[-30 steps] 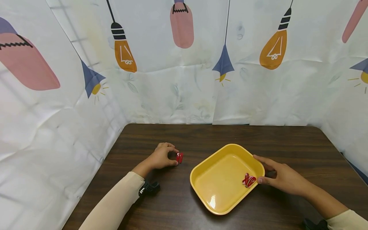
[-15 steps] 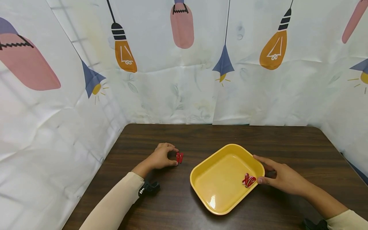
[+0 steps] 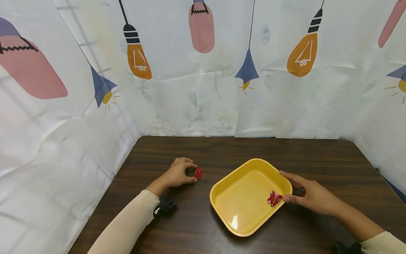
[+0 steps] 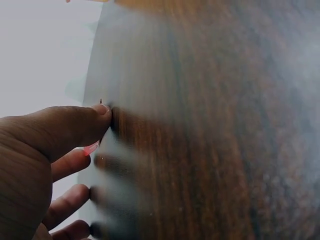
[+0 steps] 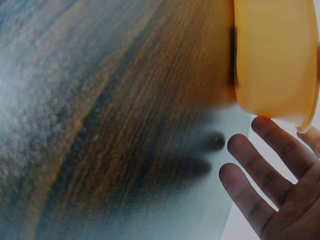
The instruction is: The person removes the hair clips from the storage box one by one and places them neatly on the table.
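Two red hair clips (image 3: 198,173) lie side by side on the dark wooden table. The left hand (image 3: 181,173) pinches the nearer one between thumb and index finger, low at the tabletop. In the left wrist view, a sliver of a red clip (image 4: 91,148) shows behind the thumb; the other fingers rest close to the table. A yellow tray (image 3: 226,185) stands right of centre, with several red clips (image 3: 274,199) bunched in its right corner. The right hand (image 3: 312,194) touches that corner, thumb at the rim. Its fingers (image 5: 260,175) look fairly straight in the right wrist view.
The brown table (image 3: 177,225) reaches back to a white curtain (image 3: 177,106) printed with lamps and bulbs, which also hangs along both sides. Dark straps (image 3: 165,206) circle the wrists beside the cream sleeves.
Almost nothing differs. Both hands and the tray keep their places; the two clips by the left hand tilt very slightly.
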Demonstrator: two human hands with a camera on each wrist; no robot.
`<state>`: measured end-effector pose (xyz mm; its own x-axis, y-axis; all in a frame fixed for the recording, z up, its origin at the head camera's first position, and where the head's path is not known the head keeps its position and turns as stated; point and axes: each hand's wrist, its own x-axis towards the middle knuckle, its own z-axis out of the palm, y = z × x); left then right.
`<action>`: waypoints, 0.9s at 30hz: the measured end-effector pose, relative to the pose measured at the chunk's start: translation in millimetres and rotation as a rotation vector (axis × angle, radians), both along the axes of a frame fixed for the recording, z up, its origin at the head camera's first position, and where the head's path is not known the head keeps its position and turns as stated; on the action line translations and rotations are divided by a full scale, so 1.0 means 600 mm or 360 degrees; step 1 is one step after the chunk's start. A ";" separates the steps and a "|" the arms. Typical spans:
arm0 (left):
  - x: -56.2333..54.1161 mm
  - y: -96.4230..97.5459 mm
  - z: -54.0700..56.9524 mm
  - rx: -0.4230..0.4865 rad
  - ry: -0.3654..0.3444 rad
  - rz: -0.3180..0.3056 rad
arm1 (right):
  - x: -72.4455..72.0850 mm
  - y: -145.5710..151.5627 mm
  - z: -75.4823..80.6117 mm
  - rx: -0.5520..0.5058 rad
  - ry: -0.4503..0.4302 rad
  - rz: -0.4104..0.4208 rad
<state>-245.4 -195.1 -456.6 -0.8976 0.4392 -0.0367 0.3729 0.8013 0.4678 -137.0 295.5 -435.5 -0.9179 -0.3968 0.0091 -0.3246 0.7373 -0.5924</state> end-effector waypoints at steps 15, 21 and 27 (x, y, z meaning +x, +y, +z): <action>0.003 0.019 0.033 0.0116 -0.0003 -0.0041 | -0.002 0.001 0.000 0.0009 -0.0020 -0.0019; 0.012 0.039 0.057 0.0174 -0.0020 -0.0112 | -0.002 0.001 0.001 0.0003 -0.0028 -0.0017; 0.019 0.061 0.073 0.0192 0.0003 -0.0166 | -0.002 0.002 -0.001 0.0002 -0.0022 -0.0008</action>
